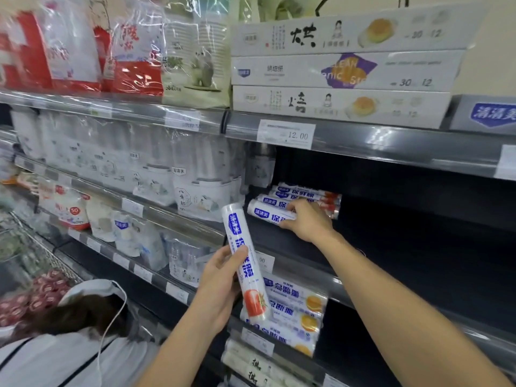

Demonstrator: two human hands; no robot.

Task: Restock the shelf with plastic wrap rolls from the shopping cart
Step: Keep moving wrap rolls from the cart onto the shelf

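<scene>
At the front left edge of the shelf [391, 233], clasping the front roll [265, 213] in the right hand [308, 220], gripping a spare roll [242, 255] upright in the left hand [220, 280]. Likely to roll off the lip if released crooked, or to nudge the stack [304, 194] behind.

Three stacked white boxes [343, 71] above a price tag [286, 134]; bagged cups [156, 182] leftward.

This is a shop, a supermarket aisle of household goods. Grey metal shelves [391, 148] run in tiers, with price labels [286, 134] clipped along their front rails, one reading 12.00. They carry many identical packaged items: boxed baking paper [343, 68], bagged paper cups [195, 194] and plastic wrap rolls [304, 195].
</scene>
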